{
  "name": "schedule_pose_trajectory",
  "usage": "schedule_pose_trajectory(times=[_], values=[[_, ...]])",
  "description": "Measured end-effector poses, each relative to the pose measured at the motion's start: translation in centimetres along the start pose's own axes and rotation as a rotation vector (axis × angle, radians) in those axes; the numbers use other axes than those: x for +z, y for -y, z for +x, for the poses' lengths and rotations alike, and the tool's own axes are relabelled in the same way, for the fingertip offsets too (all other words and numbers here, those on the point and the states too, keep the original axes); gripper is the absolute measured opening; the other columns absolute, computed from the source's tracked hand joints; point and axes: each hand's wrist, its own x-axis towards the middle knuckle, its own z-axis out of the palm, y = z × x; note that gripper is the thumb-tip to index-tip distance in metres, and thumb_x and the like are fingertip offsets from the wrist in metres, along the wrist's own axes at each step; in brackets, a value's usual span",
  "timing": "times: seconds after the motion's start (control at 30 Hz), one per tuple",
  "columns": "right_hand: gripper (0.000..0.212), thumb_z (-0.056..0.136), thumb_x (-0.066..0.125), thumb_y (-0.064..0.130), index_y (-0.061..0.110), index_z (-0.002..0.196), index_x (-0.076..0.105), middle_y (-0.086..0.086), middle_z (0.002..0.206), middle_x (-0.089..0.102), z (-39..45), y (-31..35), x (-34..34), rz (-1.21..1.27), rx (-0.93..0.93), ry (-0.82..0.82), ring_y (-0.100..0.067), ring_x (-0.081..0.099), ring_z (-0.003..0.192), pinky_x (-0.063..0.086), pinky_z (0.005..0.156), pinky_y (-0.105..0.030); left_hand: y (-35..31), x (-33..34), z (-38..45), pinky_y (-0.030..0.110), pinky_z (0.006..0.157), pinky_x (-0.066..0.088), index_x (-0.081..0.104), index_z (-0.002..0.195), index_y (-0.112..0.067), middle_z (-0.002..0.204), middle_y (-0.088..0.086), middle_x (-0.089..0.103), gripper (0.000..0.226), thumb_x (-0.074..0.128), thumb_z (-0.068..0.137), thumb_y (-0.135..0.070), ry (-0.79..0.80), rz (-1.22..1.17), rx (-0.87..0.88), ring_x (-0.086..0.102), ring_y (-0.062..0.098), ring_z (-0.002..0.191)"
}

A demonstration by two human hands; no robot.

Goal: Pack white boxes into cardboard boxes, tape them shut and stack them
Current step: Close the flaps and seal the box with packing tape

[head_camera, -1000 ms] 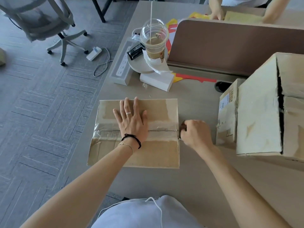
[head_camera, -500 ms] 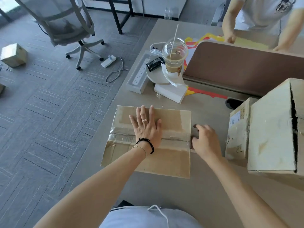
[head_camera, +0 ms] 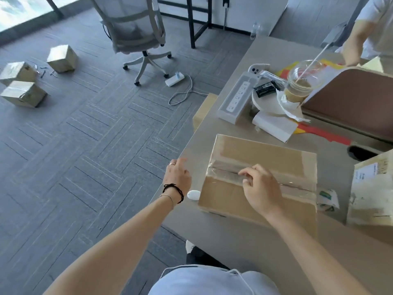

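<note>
A closed cardboard box (head_camera: pixel 261 167) lies on the desk, with clear tape along its middle seam. My right hand (head_camera: pixel 261 188) rests on top of it, bent fingertips touching the taped seam. To the left of the box, my left hand (head_camera: pixel 177 175) hovers over the desk edge with relaxed fingers and holds nothing. A white box (head_camera: pixel 274 126) lies behind the cardboard box. A clear tape roll with a green print (head_camera: pixel 327 199) sits against the box's right side. Three taped cardboard boxes (head_camera: pixel 23 93) stand on the floor at far left.
A worn cardboard box (head_camera: pixel 370 188) stands at the right. Behind are a power strip (head_camera: pixel 236 101), an iced drink cup (head_camera: pixel 299 86) and a brown divider (head_camera: pixel 350 103). Another person (head_camera: pixel 370 28) works across the desk. A small white oval object (head_camera: pixel 193 194) lies by the box. An office chair (head_camera: pixel 138 28) stands on the floor.
My left hand has lifted off the box top and moved left past the box. My right hand has moved from the box's right end onto the taped seam. The view has swung left.
</note>
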Motion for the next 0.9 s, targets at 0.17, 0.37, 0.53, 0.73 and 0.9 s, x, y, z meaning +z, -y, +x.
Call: schedule_pose_trajectory(times=[0.17, 0.37, 0.53, 0.73, 0.9], values=[[0.026, 0.085, 0.063, 0.003, 0.025, 0.091, 0.075, 0.007, 0.087, 0.061, -0.5, 1.8, 1.0, -0.023, 0.052, 0.000, -0.020, 0.060, 0.090, 0.039, 0.071, -0.028, 4.1, 2.3, -0.4, 0.038, 0.085, 0.048, 0.050, 0.136, -0.030, 0.137, 0.004, 0.045, 0.048, 0.058, 0.090, -0.016, 0.364, 0.232, 0.023, 0.048, 0.024, 0.122], [0.028, 0.087, 0.062, 0.002, 0.026, 0.094, 0.075, 0.012, 0.090, 0.061, -2.2, 1.9, 0.4, -0.021, 0.097, -0.006, -0.009, 0.061, 0.084, 0.049, 0.071, -0.030, 3.6, 5.7, -0.7, 0.038, 0.081, 0.053, 0.055, 0.119, -0.027, 0.123, 0.003, 0.047, 0.034, 0.060, 0.085, -0.019, 0.401, 0.366, 0.254, 0.049, 0.025, 0.115], [0.030, 0.085, 0.064, 0.001, 0.028, 0.094, 0.074, 0.013, 0.087, 0.063, -2.6, 1.3, -0.1, -0.019, 0.031, 0.036, -0.012, 0.061, 0.086, 0.050, 0.077, -0.033, 3.5, 6.2, -0.3, 0.034, 0.077, 0.051, 0.063, 0.103, -0.021, 0.107, 0.003, 0.058, 0.019, 0.053, 0.087, -0.023, 0.287, 0.280, 0.219, 0.058, 0.026, 0.101], [0.029, 0.089, 0.062, 0.004, 0.029, 0.092, 0.076, 0.012, 0.087, 0.069, -1.0, 2.1, -0.2, 0.148, 0.042, 0.100, -0.005, 0.061, 0.083, 0.046, 0.073, -0.019, 0.6, 0.2, 1.4, 0.038, 0.071, 0.051, 0.072, 0.087, -0.010, 0.079, 0.005, 0.067, 0.024, 0.053, 0.096, -0.022, 0.149, -0.268, -0.065, 0.062, 0.031, 0.079], [0.014, 0.093, 0.066, 0.021, 0.028, 0.090, 0.077, 0.017, 0.077, 0.071, 0.6, 2.8, -2.4, 0.355, 0.098, 0.160, 0.004, 0.062, 0.073, 0.042, 0.067, -0.014, -8.0, -5.1, -1.1, 0.023, 0.057, 0.056, 0.073, 0.108, -0.006, 0.092, 0.008, 0.069, 0.018, 0.060, 0.099, -0.015, 0.509, -0.716, -0.036, 0.064, 0.016, 0.071]])
